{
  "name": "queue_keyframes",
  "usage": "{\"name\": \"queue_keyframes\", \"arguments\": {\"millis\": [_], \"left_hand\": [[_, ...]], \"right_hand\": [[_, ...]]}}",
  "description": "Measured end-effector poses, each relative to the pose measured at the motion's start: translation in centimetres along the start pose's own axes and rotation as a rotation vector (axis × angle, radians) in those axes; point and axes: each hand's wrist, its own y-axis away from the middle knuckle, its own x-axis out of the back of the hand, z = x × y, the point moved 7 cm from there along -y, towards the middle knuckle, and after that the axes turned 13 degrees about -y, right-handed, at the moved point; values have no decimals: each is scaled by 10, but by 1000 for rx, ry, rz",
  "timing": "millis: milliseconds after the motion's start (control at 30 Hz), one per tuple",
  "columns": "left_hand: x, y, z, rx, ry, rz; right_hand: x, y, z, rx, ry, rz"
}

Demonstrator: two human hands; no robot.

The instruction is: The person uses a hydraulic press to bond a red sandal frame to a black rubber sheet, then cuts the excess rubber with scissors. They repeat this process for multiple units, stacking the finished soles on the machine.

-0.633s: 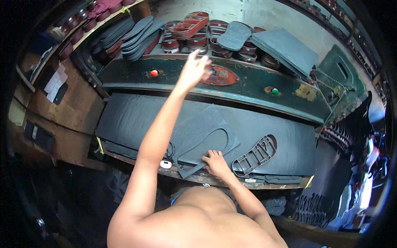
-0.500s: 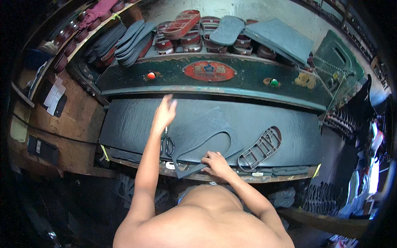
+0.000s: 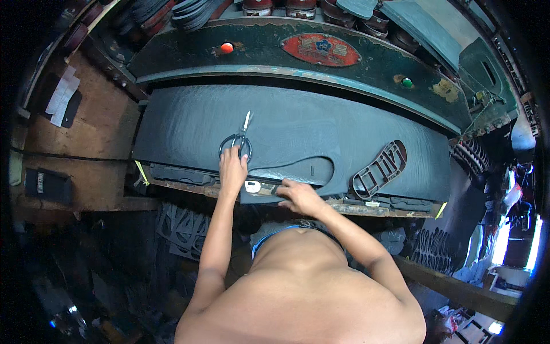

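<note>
My left hand [image 3: 232, 172] has its fingers closed at the dark handles of a pair of scissors [image 3: 244, 133], whose pale blades point away from me. A dark grey sheet [image 3: 339, 172] with a sole-shaped cutout lies at the front of the machine bed. At this cutout's near edge, my right hand [image 3: 301, 198] has curled fingers on the sheet's narrow border; part of the grip is hidden. A sole-shaped metal cutting die [image 3: 380, 169] with cross bars rests to the right, apart from both hands.
Beyond the grey bed [image 3: 189, 117] stands a green machine beam [image 3: 258, 49] with an orange-red button [image 3: 227, 47] and a green button [image 3: 407, 82]. Stacked dies and grey soles [image 3: 197, 12] sit on top. A wooden board [image 3: 100, 137] stands at left.
My left hand has come back from the far side of the bed onto the scissors, whose handles and blades now show more fully. The right hand stays at the sheet. The view has tilted downward.
</note>
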Motion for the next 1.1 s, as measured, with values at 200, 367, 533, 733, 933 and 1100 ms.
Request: {"name": "queue_keyframes", "arguments": {"millis": [200,367,533,733,933,1100], "left_hand": [[2,-24,-2,-27,-187,-77],[-5,-17,-7,-126,-99,-179],[19,4,-25,-29,477,-280],[30,45,14,138,1513,-345],[7,50,77,179,1178,-719],[12,38,109,83,918,-808]], "right_hand": [[54,16,30,-37,265,-147],[72,35,43,-11,378,-276],[65,65,50,31,599,-454],[118,48,71,-274,279,-431],[201,-57,119,-450,280,422],[159,-80,147,-533,32,304]]}}
